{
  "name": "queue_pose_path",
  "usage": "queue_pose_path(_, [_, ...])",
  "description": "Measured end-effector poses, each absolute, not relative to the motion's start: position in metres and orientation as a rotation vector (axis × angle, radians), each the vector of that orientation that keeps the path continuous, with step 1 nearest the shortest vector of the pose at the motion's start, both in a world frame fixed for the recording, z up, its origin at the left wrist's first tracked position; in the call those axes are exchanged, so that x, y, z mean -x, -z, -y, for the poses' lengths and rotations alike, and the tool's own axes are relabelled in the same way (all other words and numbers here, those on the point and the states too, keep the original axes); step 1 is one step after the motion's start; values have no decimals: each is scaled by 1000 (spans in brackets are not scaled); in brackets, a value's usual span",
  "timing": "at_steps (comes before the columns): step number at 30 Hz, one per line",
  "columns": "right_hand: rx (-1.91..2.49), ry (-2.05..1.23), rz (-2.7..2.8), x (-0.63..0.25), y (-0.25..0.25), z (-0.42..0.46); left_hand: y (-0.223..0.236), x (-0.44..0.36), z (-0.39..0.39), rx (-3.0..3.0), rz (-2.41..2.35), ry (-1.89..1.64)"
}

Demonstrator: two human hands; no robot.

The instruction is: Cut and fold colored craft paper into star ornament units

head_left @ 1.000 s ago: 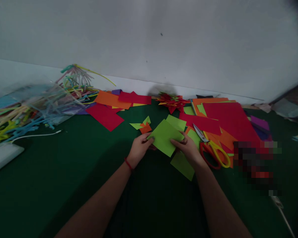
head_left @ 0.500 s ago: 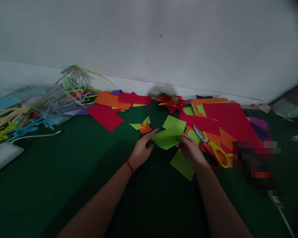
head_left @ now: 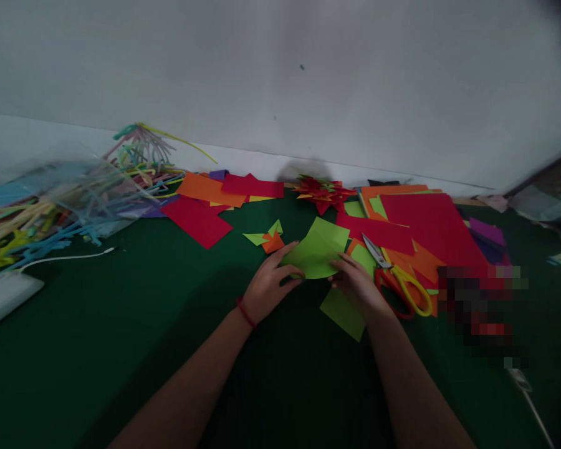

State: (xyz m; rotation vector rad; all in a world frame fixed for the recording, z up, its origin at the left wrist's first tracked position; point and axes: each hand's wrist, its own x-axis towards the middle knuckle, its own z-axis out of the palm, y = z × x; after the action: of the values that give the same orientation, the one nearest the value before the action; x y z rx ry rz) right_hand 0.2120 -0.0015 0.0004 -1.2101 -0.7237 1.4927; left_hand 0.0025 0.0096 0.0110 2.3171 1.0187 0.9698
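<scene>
Green sheet (head_left: 313,252) bowing over the table (head_left: 98,305) | my right grip (head_left: 358,285) pinches its right edge | left grip (head_left: 267,280) curls at its left corner, pinch unclear | likely light, crease-prone: I'd hold edges

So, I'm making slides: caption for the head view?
Two hands hold a curved green sheet with scissors lying to the right.

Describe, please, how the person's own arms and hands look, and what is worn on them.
The left hand and right hand are bare, without gloves. A thin red band circles the left wrist; no band or watch shows on the right one. No sleeve is in view on the left forearm or the right forearm.
</scene>
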Motion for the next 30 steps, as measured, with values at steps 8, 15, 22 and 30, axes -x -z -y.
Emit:
queue_pose_path(8, [1287, -1531, 931, -208, -3, 3, -5, -7, -11, -2027, -1067, -1056])
queue_pose_path(15, [1215, -1492, 872, -192, -14, 4, -1, -10, -11, -1519, -1284, -1082])
queue_pose_path(22, [1208, -1476, 933, -167, -16, 13, -5, -13, -8, -1389, -1236, -1058])
queue_pose_path(30, [1284, -1307, 945, -175, 0, 9, -5, -17, -5, -1292, -1254, -1023])
